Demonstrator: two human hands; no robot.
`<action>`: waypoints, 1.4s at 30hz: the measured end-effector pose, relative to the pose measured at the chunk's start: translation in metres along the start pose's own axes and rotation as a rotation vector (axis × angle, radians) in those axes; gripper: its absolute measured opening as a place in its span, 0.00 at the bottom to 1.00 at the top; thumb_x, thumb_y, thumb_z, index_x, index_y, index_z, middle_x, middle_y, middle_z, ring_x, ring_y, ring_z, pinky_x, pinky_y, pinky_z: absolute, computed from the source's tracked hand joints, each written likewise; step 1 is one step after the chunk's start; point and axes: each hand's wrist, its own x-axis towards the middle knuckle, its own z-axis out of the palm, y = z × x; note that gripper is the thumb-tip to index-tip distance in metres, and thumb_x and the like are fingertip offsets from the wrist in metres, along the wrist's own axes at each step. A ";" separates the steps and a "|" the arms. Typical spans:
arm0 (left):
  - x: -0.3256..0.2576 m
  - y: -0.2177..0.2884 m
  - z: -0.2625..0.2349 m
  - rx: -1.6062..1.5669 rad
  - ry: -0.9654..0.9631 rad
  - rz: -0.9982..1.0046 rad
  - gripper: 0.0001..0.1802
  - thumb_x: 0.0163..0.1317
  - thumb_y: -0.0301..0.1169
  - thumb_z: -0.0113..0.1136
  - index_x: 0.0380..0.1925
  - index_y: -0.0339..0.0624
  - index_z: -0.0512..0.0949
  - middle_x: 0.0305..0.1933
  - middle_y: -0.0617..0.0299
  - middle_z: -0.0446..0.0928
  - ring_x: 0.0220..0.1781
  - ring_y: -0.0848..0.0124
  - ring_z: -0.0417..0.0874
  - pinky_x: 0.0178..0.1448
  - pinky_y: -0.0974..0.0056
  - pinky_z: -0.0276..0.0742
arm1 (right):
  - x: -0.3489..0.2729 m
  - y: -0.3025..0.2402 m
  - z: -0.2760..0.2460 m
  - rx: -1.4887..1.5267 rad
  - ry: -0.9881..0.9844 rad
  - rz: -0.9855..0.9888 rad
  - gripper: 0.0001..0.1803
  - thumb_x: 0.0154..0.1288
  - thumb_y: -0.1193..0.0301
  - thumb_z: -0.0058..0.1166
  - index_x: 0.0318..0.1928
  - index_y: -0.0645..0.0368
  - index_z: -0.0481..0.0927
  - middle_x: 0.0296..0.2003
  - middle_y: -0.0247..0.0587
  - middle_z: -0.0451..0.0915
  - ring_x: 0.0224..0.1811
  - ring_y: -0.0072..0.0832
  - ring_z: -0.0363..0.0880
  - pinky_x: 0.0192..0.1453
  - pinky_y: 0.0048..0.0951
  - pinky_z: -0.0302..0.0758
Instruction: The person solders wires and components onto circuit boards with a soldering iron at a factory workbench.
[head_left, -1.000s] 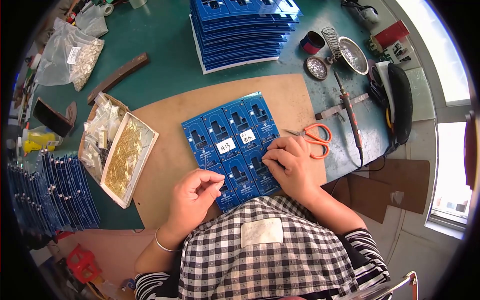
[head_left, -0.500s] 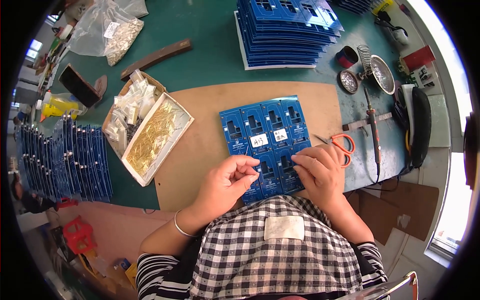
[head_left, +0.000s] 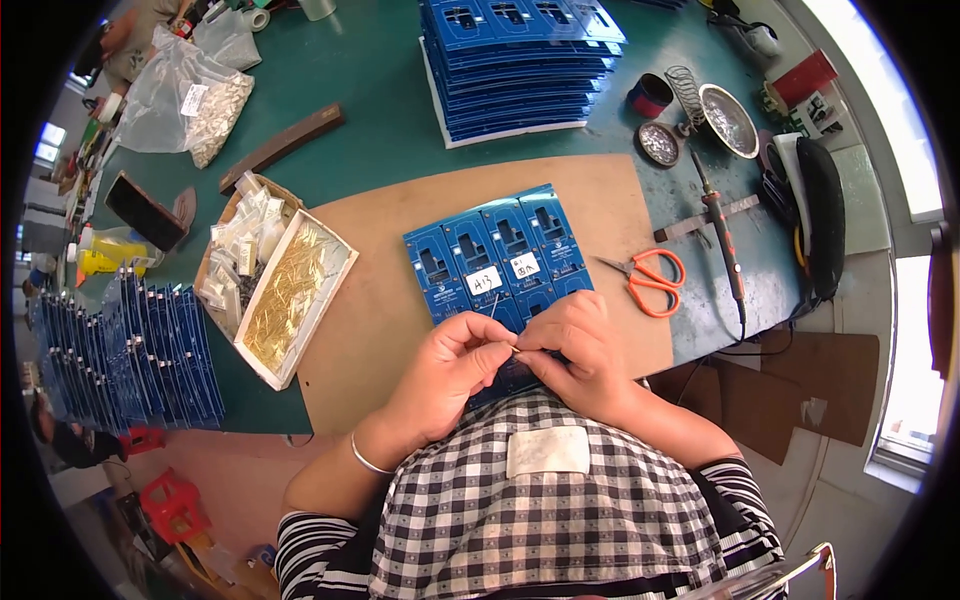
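A blue circuit board panel [head_left: 538, 226] with cut-out slots and two white handwritten labels lies in front of me, its near part hidden by my hands. Over it, my left hand [head_left: 452, 368] is closed in a pinch on a tiny gold-coloured pin [head_left: 515, 349]. My right hand [head_left: 575, 350] meets it there, thumb and fingertips closed on the same pin. Most of the pin is covered by the fingers. To the left stands a shallow white box [head_left: 330, 283] of loose gold-coloured pins.
A brown board [head_left: 370, 240] lies under the panel. Orange-handled scissors [head_left: 655, 282] and a soldering iron [head_left: 722, 235] lie to the right. Stacked blue panels [head_left: 520, 90] stand at the back, others [head_left: 150, 350] at the left. A carton of small packets [head_left: 240, 245] adjoins the pin box.
My right hand has moved left from the panel's right side to my left hand, and their fingertips now meet at the pin. The whole view has shifted slightly.
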 end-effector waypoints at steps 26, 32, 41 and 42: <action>-0.023 0.029 -0.061 0.021 0.154 0.251 0.16 0.70 0.31 0.51 0.48 0.28 0.76 0.26 0.67 0.67 0.22 0.83 0.57 0.25 0.76 0.55 | -0.012 0.033 -0.044 -0.159 -0.055 0.445 0.06 0.52 0.79 0.57 0.30 0.61 0.74 0.39 0.39 0.77 0.39 0.35 0.79 0.40 0.31 0.77; -0.032 0.035 -0.075 0.066 0.305 0.302 0.13 0.69 0.28 0.52 0.47 0.29 0.77 0.25 0.69 0.66 0.23 0.85 0.58 0.25 0.77 0.54 | -0.010 0.034 -0.043 -0.204 -0.061 0.377 0.07 0.51 0.80 0.57 0.31 0.61 0.74 0.38 0.40 0.77 0.40 0.37 0.78 0.42 0.33 0.76; -0.057 0.057 -0.107 0.238 0.552 0.538 0.14 0.70 0.29 0.50 0.49 0.31 0.76 0.27 0.70 0.66 0.22 0.87 0.55 0.24 0.79 0.52 | -0.003 0.034 -0.041 -0.311 -0.090 0.275 0.07 0.47 0.81 0.55 0.29 0.61 0.72 0.39 0.42 0.75 0.36 0.38 0.77 0.38 0.33 0.75; -0.059 0.058 -0.107 0.241 0.558 0.551 0.14 0.70 0.29 0.51 0.49 0.31 0.77 0.27 0.70 0.66 0.22 0.88 0.55 0.24 0.79 0.52 | -0.003 0.034 -0.039 -0.320 -0.070 0.258 0.08 0.46 0.82 0.55 0.28 0.61 0.72 0.40 0.42 0.76 0.34 0.37 0.77 0.33 0.32 0.75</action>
